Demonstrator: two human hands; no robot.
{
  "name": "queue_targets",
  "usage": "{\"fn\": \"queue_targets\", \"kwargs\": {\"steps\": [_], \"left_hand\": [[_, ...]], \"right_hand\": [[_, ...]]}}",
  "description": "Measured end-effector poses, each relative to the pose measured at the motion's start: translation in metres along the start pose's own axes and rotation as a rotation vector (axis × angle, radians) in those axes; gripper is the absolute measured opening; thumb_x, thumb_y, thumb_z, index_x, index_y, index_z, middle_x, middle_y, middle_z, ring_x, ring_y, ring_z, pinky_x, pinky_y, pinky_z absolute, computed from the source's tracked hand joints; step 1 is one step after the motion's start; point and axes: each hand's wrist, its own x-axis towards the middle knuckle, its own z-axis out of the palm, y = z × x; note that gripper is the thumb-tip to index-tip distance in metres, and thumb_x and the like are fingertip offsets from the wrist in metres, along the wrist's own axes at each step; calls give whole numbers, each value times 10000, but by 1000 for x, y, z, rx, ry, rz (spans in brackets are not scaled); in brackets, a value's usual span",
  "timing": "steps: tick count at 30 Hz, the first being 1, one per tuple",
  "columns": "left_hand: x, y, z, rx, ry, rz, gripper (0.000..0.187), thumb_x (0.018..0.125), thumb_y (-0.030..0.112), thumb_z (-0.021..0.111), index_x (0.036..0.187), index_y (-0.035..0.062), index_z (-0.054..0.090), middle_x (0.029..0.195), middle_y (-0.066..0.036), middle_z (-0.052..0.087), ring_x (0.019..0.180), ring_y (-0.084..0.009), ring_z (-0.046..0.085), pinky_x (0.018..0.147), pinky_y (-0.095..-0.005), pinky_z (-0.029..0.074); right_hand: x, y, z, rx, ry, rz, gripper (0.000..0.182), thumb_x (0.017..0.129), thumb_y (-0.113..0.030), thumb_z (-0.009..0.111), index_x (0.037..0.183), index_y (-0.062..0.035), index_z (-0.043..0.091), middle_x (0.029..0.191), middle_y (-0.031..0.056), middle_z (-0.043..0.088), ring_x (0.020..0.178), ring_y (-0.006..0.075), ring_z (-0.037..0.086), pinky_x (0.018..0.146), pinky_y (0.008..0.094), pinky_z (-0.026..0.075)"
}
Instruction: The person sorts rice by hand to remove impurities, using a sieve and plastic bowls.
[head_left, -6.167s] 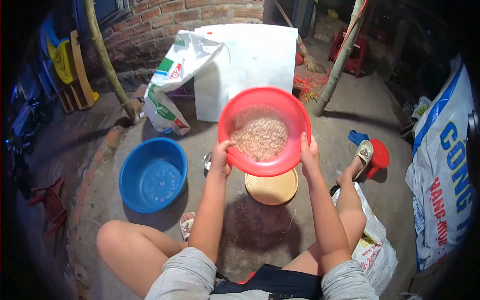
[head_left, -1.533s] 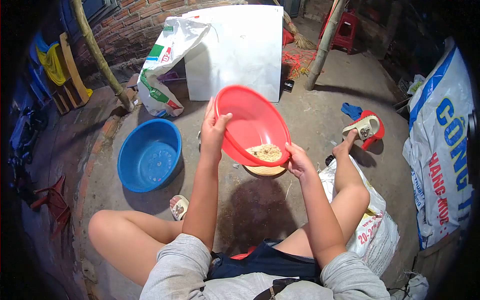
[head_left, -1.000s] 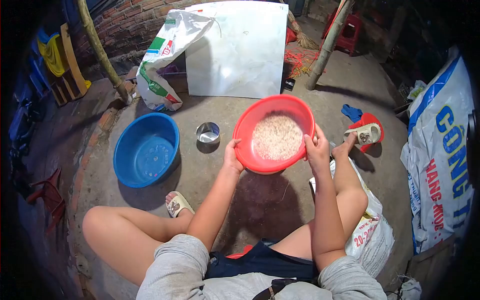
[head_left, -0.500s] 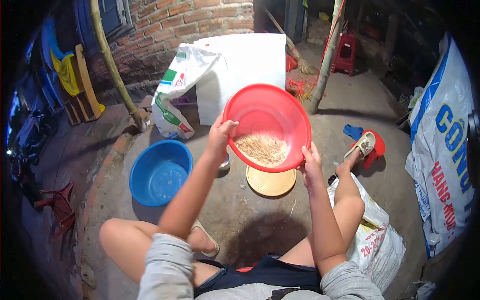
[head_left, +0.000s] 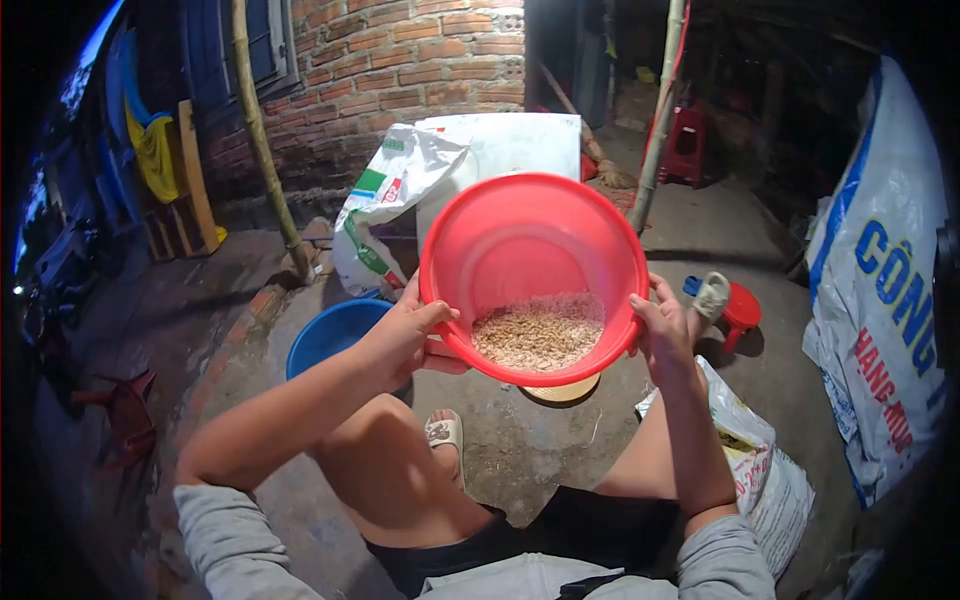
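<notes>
A red plastic basin (head_left: 535, 215) is tilted toward me in mid-air. Pale brown grain or husks (head_left: 540, 332) lie heaped against its lower side. My left hand (head_left: 408, 335) grips the basin's left rim, thumb over the edge and fingers beneath. On the opposite rim, my right hand (head_left: 665, 318) is closed in the same way. Below the basin a round woven tray (head_left: 565, 390) shows only its near edge; the rest is hidden. A blue basin (head_left: 330, 335) stands on the floor to the left, partly covered by my left arm.
A white printed sack (head_left: 385, 210) and a white panel (head_left: 500, 140) stand ahead. Another sack (head_left: 765, 460) lies by my right leg. A large sack (head_left: 880, 300) stands far right. A red stool (head_left: 740, 310) sits near my right foot. Bamboo poles (head_left: 262, 140) rise beyond.
Both hands have brought the red basin nearer to me, and it looks larger. The grain has shifted inside it. My left knee has swung inward, and the head view has tilted up.
</notes>
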Motion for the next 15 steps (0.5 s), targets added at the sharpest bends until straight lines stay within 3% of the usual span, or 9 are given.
{"fn": "queue_targets", "kwargs": {"steps": [3,8,15], "left_hand": [[-14,9,0,4,-139,117,734,835,91,464,1399,273,30,1095,-107,538,779,-238,651,662,-387,563],[-47,22,8,-146,-268,208,675,840,60,513,1380,155,119,1068,-129,547,820,-241,650,650,-379,582],[-69,33,10,-146,-325,205,612,839,49,505,1351,157,188,1063,-122,538,839,-239,644,676,-395,578]], "right_hand": [[-28,-35,5,-122,40,-35,402,863,-128,519,1208,-37,333,721,66,595,491,115,563,396,223,433],[-80,-90,27,-291,111,-64,439,857,-142,532,1211,-23,301,732,90,601,508,130,580,405,243,455],[-110,-131,47,-441,163,-17,491,824,-188,595,1190,-5,323,737,94,605,527,144,594,423,245,468]]}}
